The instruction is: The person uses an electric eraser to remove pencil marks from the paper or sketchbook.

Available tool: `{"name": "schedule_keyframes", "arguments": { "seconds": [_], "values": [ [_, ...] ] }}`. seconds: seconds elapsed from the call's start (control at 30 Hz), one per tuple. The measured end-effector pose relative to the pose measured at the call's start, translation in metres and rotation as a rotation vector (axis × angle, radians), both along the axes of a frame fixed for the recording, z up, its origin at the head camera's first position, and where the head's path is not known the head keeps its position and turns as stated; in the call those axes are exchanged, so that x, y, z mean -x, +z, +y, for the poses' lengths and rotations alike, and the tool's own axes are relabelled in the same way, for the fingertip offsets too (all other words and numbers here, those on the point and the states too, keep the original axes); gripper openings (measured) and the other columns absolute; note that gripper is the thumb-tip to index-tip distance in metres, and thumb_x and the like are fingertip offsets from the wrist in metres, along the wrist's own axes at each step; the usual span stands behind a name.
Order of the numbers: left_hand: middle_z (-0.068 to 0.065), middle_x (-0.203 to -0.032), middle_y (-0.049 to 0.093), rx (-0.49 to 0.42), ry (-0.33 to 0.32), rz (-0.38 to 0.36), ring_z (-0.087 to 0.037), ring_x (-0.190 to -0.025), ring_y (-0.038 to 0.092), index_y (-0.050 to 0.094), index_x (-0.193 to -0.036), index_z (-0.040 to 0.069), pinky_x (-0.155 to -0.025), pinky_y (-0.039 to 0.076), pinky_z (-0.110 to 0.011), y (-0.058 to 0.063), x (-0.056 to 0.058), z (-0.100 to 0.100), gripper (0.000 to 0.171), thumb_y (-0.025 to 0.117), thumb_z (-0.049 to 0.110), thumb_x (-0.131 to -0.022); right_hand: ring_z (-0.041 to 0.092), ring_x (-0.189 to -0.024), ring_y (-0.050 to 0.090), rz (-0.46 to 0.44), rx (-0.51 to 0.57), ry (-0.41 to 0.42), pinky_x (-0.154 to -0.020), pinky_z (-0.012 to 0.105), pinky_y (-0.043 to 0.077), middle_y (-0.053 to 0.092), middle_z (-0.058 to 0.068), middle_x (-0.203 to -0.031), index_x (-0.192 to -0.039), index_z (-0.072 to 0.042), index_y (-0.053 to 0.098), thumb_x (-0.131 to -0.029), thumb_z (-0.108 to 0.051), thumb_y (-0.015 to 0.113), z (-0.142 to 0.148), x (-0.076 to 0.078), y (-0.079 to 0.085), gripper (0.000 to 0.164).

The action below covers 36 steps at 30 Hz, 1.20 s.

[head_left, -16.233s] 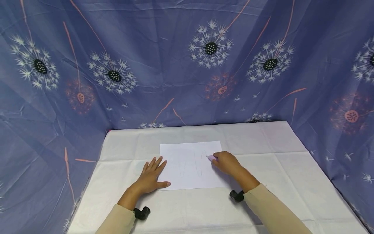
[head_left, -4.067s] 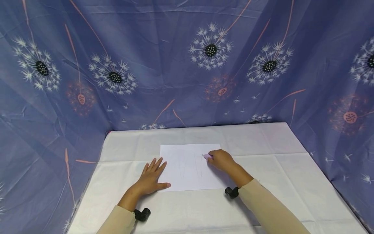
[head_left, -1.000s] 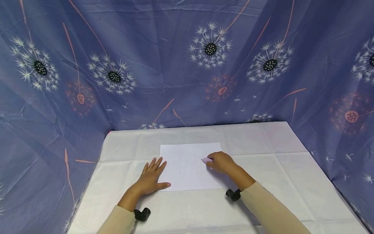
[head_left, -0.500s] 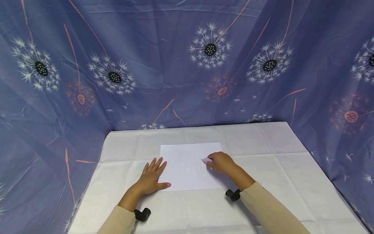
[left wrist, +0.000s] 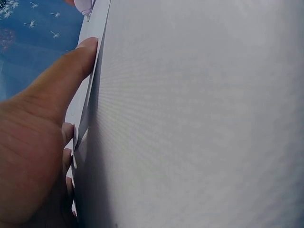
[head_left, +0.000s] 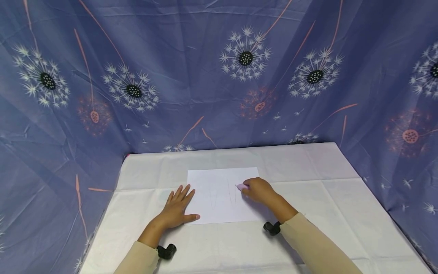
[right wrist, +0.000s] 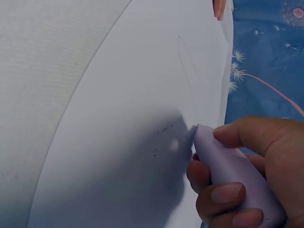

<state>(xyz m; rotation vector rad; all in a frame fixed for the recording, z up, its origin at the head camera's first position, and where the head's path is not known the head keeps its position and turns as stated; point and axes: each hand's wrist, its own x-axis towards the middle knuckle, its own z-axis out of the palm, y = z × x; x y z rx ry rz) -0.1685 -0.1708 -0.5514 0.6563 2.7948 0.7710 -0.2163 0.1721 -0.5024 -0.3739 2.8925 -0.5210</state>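
Observation:
A sheet of white paper (head_left: 222, 196) lies on the table, marked with faint thin pencil lines (head_left: 213, 198). My left hand (head_left: 176, 207) rests flat on its left edge, fingers spread; in the left wrist view the thumb (left wrist: 71, 71) lies along the paper's edge. With my right hand (head_left: 260, 190) I grip a thick lavender electric eraser (right wrist: 232, 166), its narrow tip on the paper at the upper end of a pencil line (right wrist: 187, 73). Small dark crumbs (right wrist: 165, 129) are scattered beside it. The rear end of the eraser is hidden in the palm.
A white cloth (head_left: 301, 163) with fold creases covers the table. Behind and at both sides hangs a blue curtain (head_left: 191, 76) printed with dandelions. Black wrist cameras (head_left: 167, 251) sit on both wrists, near the beige sleeves (head_left: 315, 239).
The right hand with the eraser has come left and slightly toward me along the line. Short strokes near the paper's top right are gone, and the right-hand line is shorter. The left hand stays put.

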Motion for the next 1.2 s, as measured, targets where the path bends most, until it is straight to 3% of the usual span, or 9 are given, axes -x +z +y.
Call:
{"name": "schedule_keyframes", "arguments": {
  "seconds": [0.13,0.4,0.67,0.87,0.97,1.2],
  "values": [
    [-0.020,-0.169,0.019,-0.009,0.002,0.001,-0.046,-0.156,0.007,0.033,-0.158,0.007,-0.123,0.001,-0.067,-0.0010,0.0010,-0.0002,0.097,0.073,0.056,-0.085,0.029,-0.108,0.069,-0.032,0.013,0.003,-0.098,0.048,0.054,0.076,0.009,-0.112,-0.115,-0.009,0.076,-0.094,-0.028,0.070,0.0004,-0.0022,-0.0003,0.029],
    [-0.015,-0.170,0.015,0.057,0.011,-0.050,-0.043,-0.158,0.004,0.030,-0.160,0.010,-0.124,0.001,-0.066,0.0048,0.0015,0.0011,0.097,0.073,0.056,-0.087,0.026,-0.107,0.069,-0.071,0.022,0.007,-0.099,0.047,0.053,0.077,0.007,-0.110,-0.114,-0.010,0.077,-0.095,-0.032,0.069,-0.0007,-0.0073,0.0049,0.030],
    [-0.017,-0.170,0.017,0.032,0.006,-0.037,-0.043,-0.158,0.006,0.031,-0.159,0.009,-0.124,0.002,-0.066,0.0055,-0.0005,0.0008,0.096,0.073,0.055,-0.086,0.033,-0.108,0.071,0.015,0.024,0.029,-0.098,0.049,0.054,0.077,0.011,-0.109,-0.111,-0.005,0.076,-0.096,-0.026,0.067,0.0000,-0.0053,0.0025,0.027],
    [-0.020,-0.168,0.019,-0.014,-0.003,-0.002,-0.045,-0.157,0.007,0.033,-0.158,0.006,-0.123,0.000,-0.067,0.0014,-0.0001,-0.0004,0.097,0.072,0.058,-0.086,0.031,-0.108,0.070,-0.028,0.016,0.025,-0.098,0.048,0.054,0.077,0.010,-0.109,-0.112,-0.006,0.076,-0.095,-0.027,0.068,0.0013,-0.0060,0.0028,0.029],
    [-0.019,-0.169,0.019,-0.001,-0.001,-0.006,-0.045,-0.157,0.007,0.032,-0.158,0.007,-0.123,0.001,-0.067,0.0018,0.0002,-0.0003,0.098,0.072,0.059,-0.085,0.030,-0.108,0.070,-0.057,0.018,0.014,-0.100,0.048,0.053,0.077,0.009,-0.109,-0.113,-0.007,0.076,-0.094,-0.028,0.070,0.0012,-0.0061,0.0036,0.029],
    [-0.014,-0.171,0.013,0.064,0.010,-0.057,-0.040,-0.159,0.003,0.029,-0.160,0.011,-0.125,0.000,-0.064,0.0050,0.0017,0.0009,0.096,0.072,0.057,-0.087,0.028,-0.106,0.070,-0.024,0.008,0.022,-0.096,0.047,0.054,0.077,0.006,-0.108,-0.112,-0.010,0.077,-0.097,-0.028,0.067,0.0009,-0.0038,0.0005,0.025]
  ]
}}
